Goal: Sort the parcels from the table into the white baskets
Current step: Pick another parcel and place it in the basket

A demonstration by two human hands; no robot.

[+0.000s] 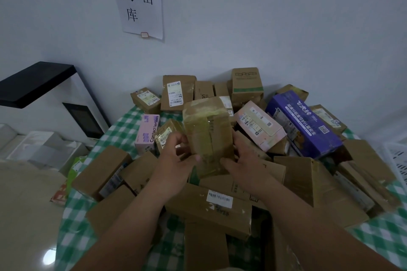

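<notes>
Both hands hold our taped brown parcel (208,136) upright above the worktop (114,132) pile, left hand (176,152) and right hand (240,156) curled around its lower sides, while the white basket (396,158) lies far right, nearer our right hand.

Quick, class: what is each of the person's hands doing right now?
Left hand: grips the taped brown parcel on its left side.
Right hand: grips the same parcel on its right side.
</notes>
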